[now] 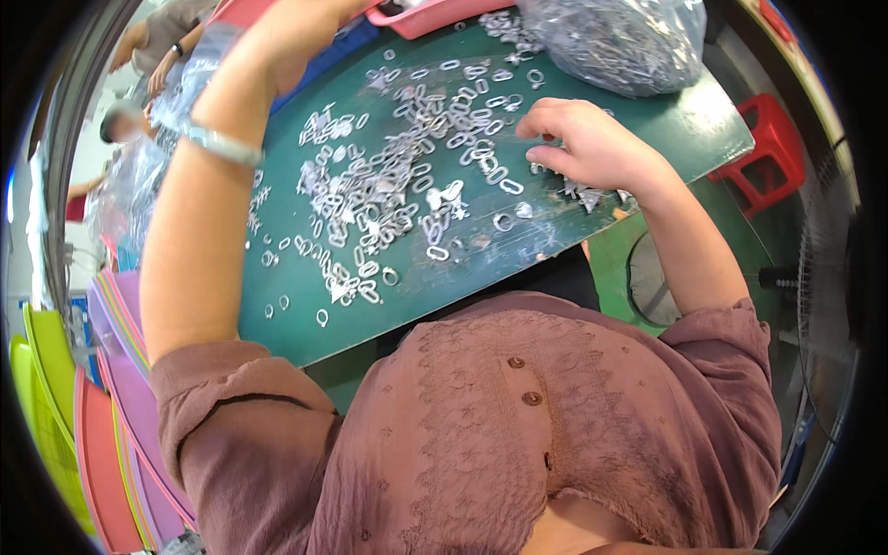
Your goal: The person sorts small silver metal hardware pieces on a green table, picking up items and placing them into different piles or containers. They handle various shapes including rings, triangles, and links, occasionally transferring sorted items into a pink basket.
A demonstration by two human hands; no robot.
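My left arm, with a pale bangle (222, 145) on the wrist, stretches across the left of the green table (305, 338). At the upper edge my left hand (301, 37) is next to a pink tray (444, 17); its fingertips are cut off from view. My right hand (587, 139) hovers above the table's right part, thumb and forefinger apart, with nothing visible held. Beneath it is a small heap of silvery metal pieces (585, 196). Many loose oval metal rings and small parts (379, 190) are spread over the middle of the table.
A clear plastic bag full of metal parts (620, 42) stands at the back right. Beyond the table's right corner is a red stool (766, 153). Stacked coloured trays (111, 407) stand at the left. Another person (171, 46) is partly visible at the far left, near plastic bags (129, 194).
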